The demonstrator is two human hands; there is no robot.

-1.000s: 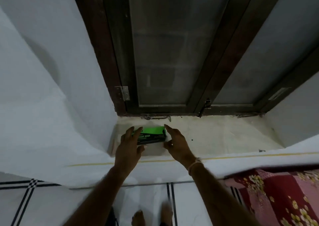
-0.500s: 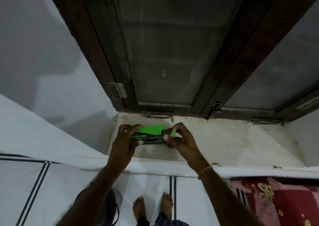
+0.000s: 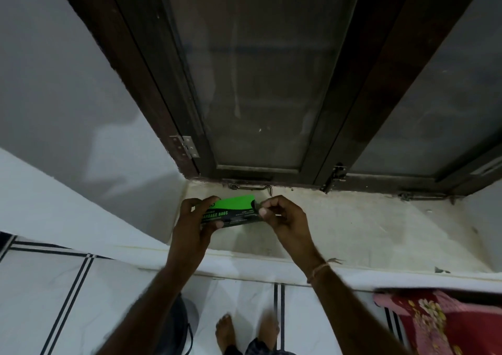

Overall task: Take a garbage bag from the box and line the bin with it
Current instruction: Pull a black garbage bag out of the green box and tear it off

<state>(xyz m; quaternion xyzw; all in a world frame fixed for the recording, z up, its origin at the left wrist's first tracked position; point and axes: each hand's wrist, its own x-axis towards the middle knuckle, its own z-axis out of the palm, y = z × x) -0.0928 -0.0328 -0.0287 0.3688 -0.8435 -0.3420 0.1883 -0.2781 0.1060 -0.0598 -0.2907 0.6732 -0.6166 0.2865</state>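
A small green and black garbage bag box (image 3: 233, 210) is held just above the stone window sill (image 3: 366, 232). My left hand (image 3: 194, 224) grips the box's left end, thumb on its front face. My right hand (image 3: 282, 219) pinches at the box's right end, fingertips closed on the end flap. No bag shows outside the box. A dark bin (image 3: 180, 325) stands on the floor below, mostly hidden behind my left forearm.
A dark wooden window frame (image 3: 353, 83) with glass panes rises behind the sill. White tiled floor (image 3: 54, 286) with black lines lies below, my bare feet (image 3: 247, 330) on it. A red flowered cloth (image 3: 434, 325) lies at lower right.
Both hands closed on the box and lifted it slightly off the sill. My right fingers moved from beside the box onto its right end flap. The camera moved closer.
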